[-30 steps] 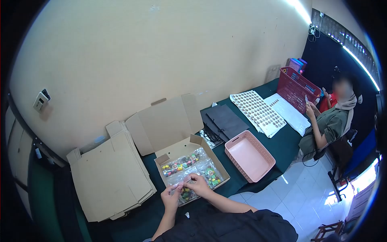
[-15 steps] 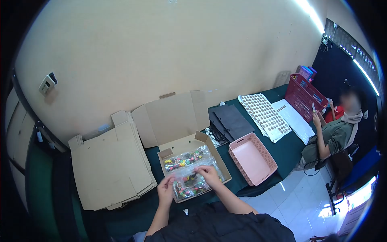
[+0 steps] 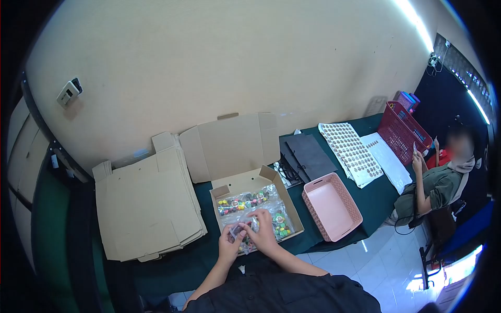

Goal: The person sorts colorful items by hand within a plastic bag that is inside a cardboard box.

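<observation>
Over the front of an open cardboard box (image 3: 298, 219), both my hands are close together on a clear plastic bag (image 3: 241, 228). My left hand (image 3: 228, 245) pinches the bag from the left. The fingers of my right hand (image 3: 262, 235) are closed on its right part. Inside the box lie clear bags of colourful round pieces (image 3: 258, 197), in a row at the back and more under and beside my hands. The box's lid (image 3: 229, 148) stands raised against the wall. My fingers hide part of the held bag.
Flat cardboard boxes (image 3: 148, 208) are stacked on the left. To the right are black paper bags (image 3: 308, 159), a pink basket (image 3: 334, 206), sticker sheets (image 3: 350, 154) and a maroon basket (image 3: 404, 133). A person (image 3: 438, 182) works at the table's right end.
My hands have come closer together, bunching the bag that was stretched between them. The camera view has shifted slightly, and the other person's hands have been raised a little.
</observation>
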Motion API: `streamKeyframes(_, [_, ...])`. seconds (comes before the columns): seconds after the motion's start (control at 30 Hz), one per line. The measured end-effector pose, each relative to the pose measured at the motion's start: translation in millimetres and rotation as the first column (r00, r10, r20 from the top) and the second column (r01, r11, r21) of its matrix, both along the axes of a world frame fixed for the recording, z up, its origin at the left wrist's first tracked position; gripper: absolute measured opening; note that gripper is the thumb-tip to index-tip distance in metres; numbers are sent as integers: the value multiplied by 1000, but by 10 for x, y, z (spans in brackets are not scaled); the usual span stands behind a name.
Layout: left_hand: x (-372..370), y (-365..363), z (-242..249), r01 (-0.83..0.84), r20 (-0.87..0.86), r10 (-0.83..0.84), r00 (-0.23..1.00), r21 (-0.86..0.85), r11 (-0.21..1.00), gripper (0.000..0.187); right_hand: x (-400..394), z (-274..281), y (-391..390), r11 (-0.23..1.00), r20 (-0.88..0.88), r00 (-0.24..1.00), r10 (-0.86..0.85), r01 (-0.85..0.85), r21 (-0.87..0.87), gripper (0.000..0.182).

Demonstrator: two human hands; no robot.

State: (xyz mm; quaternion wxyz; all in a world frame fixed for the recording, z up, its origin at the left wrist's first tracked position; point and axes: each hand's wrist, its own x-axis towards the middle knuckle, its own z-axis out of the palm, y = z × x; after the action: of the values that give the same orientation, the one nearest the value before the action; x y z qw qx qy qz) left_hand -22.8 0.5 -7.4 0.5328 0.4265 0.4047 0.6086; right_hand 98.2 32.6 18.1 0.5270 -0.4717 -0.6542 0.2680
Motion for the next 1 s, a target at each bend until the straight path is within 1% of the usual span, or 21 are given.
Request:
streamKeyframes(0.03, [-35,12,-36,-20,4,20,1000,-13,1000,27,-21,-6,27,987,-33,987,-156,157,26,16])
streamKeyframes(0.07, [-73,21,-68,-90,-61,87,994,-45,995,17,-24,-40,64,986,-94,981,-168,166,-25,15])
streamKeyframes(0.1, [-85,26,-48,-93,-61,90,994,-46,995,17,16,-90,88,986,-94,982,-165,163,-26,15])
streamKeyframes(0.13, [-94,27,-18,-86,-89,83,993,-32,996,17,97,-140,109,963,-269,962,55,-123,-242,14])
streamKeyframes(0.17, [-105,19,-6,-78,-117,75,990,-20,997,16,169,-187,123,822,-474,854,215,-421,-385,13])
streamKeyframes(0.23, [-146,19,-25,-53,-159,49,986,-21,998,19,234,-190,137,821,-430,864,264,-435,-370,12])
streamKeyframes(0.3, [-162,-7,21,27,-89,-37,995,-107,994,27,286,-162,123,736,-511,844,164,-449,-506,16])
streamKeyframes(0.33, [-175,-12,73,27,-88,-37,995,-110,994,27,332,-140,134,731,-456,865,209,-448,-514,21])
streamKeyframes(0.4, [-209,6,185,133,-123,-135,983,-20,991,36,388,-119,145,723,-469,857,213,-461,-514,23])
streamKeyframes(0.43, [-231,15,115,131,-124,-133,983,-20,991,36,391,-96,153,716,-483,849,216,-474,-512,24])
streamKeyframes(0.47, [-254,29,-14,175,-22,-177,984,-66,982,38,383,-63,137,714,-573,796,196,-516,-473,25])
streamKeyframes(0.53, [-229,13,40,286,248,-246,937,-139,948,40,354,-55,135,733,-617,772,150,-506,-454,26])
streamKeyframes(0.57, [-194,-16,60,287,249,-247,936,-137,948,40,342,-47,138,755,-657,746,107,-491,-434,27])
streamKeyframes(0.63, [-87,-12,72,246,-113,-257,960,-97,964,45,299,-8,129,786,-646,759,75,-444,-431,29])
streamKeyframes(0.67, [-42,-32,80,292,-47,-299,953,-128,948,48,281,4,125,794,-660,746,89,-453,-405,31])
streamKeyframes(0.7, [-19,-38,26,289,-47,-297,954,-123,949,48,251,16,102,799,-678,728,102,-466,-380,33])
streamKeyframes(0.77, [-18,-47,-88,236,100,-216,971,-267,935,42,194,48,39,807,-705,703,92,-468,-361,35])
streamKeyframes(0.83, [-49,-29,0,187,65,-176,982,-281,941,38,127,-21,-33,814,-733,676,76,-467,-346,38])
streamKeyframes(0.9, [-62,9,-54,108,48,-102,994,-150,983,35,73,-185,-99,766,-604,765,224,-521,-376,42])
streamKeyframes(0.93, [-41,-4,-10,74,27,-72,997,-97,993,34,86,-233,-102,715,-653,725,218,-574,-399,37])
streamKeyframes(1.0, [-46,1,-22,95,40,-93,995,-75,993,33,99,-331,-79,718,-645,734,215,-566,-404,35])
